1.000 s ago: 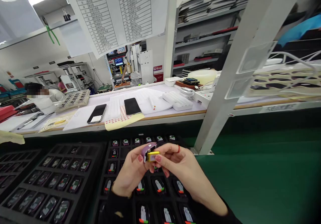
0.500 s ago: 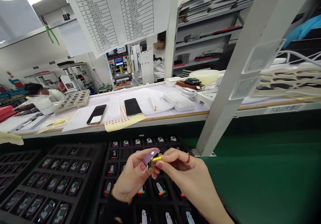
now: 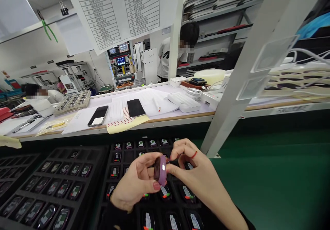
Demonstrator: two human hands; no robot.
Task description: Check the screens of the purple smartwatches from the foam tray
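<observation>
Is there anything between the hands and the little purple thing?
No. Both hands already hold the small purple casing: the left hand pinches it from the left, the right hand from the right, above the black compartment tray. Nothing visible sits between.

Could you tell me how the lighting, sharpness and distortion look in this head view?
Head view: bright, even overhead light; wide-angle bending slants the white post; the purple casing between left hand and right hand stays fairly sharp, a small glint on it.
</observation>
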